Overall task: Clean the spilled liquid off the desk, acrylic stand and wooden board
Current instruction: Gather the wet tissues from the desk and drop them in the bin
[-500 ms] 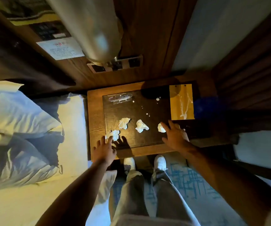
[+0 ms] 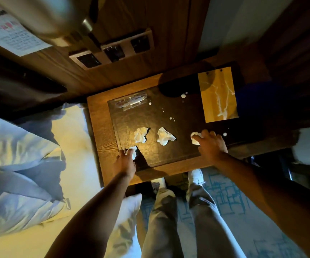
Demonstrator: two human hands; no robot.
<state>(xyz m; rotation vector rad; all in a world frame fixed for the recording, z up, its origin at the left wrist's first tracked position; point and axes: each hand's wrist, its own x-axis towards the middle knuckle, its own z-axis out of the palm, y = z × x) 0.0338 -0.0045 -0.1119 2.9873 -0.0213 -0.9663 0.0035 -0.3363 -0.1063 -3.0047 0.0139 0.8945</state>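
A small wooden desk (image 2: 102, 127) carries a dark mat (image 2: 161, 151) dotted with white liquid drops (image 2: 183, 95). At its far left lies a clear acrylic stand (image 2: 131, 103). A yellow wooden board (image 2: 217, 94) streaked with white liquid sits at the far right. Two crumpled tissues (image 2: 140, 134) (image 2: 164, 136) lie loose in the middle of the mat. My left hand (image 2: 125, 161) pinches a third tissue (image 2: 134, 152) at the mat's near left edge. My right hand (image 2: 211, 144) presses on a fourth tissue (image 2: 194, 137) near the mat's right edge.
A bed with a rumpled duvet (image 2: 20, 164) and pillows borders the desk on the left. A wall panel with sockets (image 2: 113, 51) and a lamp (image 2: 44, 17) hang above the desk. My legs and white shoes (image 2: 195, 175) stand on patterned carpet in front.
My left hand has closed its fingertips on the near-left tissue. My right hand has slid slightly onto the right tissue. The view has moved closer to the desk.
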